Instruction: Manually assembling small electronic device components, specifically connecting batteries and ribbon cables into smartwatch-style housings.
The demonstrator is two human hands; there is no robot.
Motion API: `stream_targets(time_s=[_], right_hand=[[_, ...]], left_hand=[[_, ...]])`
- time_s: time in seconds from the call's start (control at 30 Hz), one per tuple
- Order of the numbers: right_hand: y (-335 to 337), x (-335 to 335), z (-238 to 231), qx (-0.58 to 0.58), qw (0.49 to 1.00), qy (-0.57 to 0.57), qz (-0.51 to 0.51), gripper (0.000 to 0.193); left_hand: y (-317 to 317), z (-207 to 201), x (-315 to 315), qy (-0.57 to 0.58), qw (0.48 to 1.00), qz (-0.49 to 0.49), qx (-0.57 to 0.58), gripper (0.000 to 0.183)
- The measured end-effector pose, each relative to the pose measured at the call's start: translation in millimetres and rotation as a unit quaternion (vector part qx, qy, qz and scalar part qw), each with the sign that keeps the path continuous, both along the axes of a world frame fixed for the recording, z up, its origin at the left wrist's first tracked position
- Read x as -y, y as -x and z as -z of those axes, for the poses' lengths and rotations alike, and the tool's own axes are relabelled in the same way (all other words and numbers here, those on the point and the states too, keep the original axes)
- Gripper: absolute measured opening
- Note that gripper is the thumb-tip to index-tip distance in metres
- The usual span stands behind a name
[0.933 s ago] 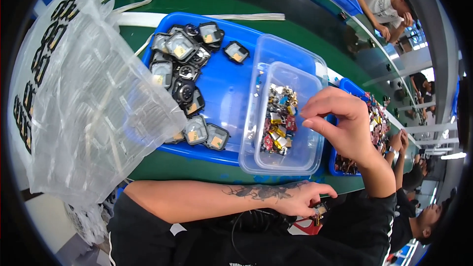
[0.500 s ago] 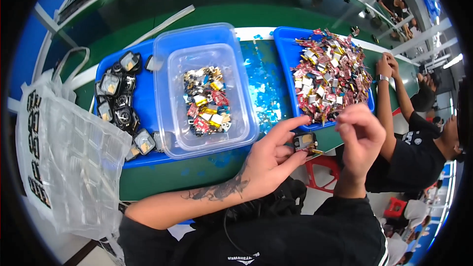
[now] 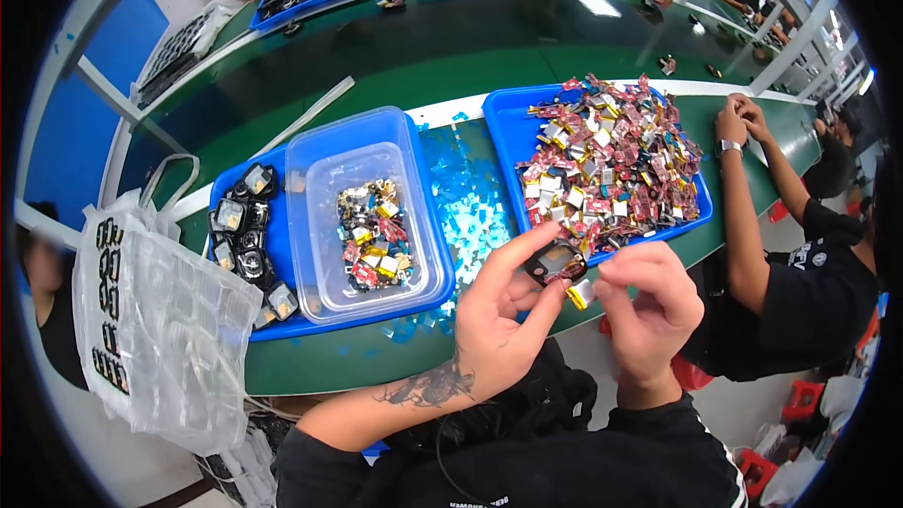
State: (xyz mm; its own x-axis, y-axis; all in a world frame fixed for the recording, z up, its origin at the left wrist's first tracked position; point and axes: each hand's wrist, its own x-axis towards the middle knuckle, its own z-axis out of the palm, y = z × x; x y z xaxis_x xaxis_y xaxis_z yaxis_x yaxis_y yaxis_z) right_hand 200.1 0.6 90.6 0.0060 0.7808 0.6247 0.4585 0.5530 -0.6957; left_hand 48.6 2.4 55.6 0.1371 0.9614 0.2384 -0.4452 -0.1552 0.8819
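My left hand (image 3: 503, 315) pinches a small dark square part (image 3: 555, 263) between thumb and fingers, just above the table's near edge. Close against it, my right hand (image 3: 649, 306) grips a little yellow strip (image 3: 577, 295) sticking out below that part. Left of my hands stands a clear plastic tub (image 3: 362, 216) with several small coloured pieces, resting in a blue tray (image 3: 282, 320). Several dark square parts (image 3: 243, 240) lie in the tray's left end. Behind my hands a second blue tray (image 3: 513, 127) is heaped with red, pink and silver pieces (image 3: 611, 160).
A clear plastic bag with black print (image 3: 155, 329) hangs at the left table edge. Blue scraps (image 3: 466, 198) litter the green table between the trays. A person in black (image 3: 800, 254) sits to my right, hands at the tray's corner. Other people and trays line the far side.
The view swung from the left tray toward the right one. My right hand left the clear tub and came to my left hand; both now hold the small dark part.
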Motion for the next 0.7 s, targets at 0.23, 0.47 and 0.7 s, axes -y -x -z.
stream_targets(time_s=[0.23,0.47,0.7], right_hand=[[2,-9,6,0.082,0.994,-0.065,0.015,0.024],[0,-8,14,-0.031,0.998,-0.01,-0.062,0.021],[-1,-8,17,-0.2,0.958,0.134,-0.153,0.016]], left_hand=[[-13,4,4,-0.009,1.0,-0.027,0.0,0.053],[1,3,-7,0.043,0.993,0.09,0.057,0.049],[19,-9,-12,0.006,0.99,0.088,-0.111,0.029]])
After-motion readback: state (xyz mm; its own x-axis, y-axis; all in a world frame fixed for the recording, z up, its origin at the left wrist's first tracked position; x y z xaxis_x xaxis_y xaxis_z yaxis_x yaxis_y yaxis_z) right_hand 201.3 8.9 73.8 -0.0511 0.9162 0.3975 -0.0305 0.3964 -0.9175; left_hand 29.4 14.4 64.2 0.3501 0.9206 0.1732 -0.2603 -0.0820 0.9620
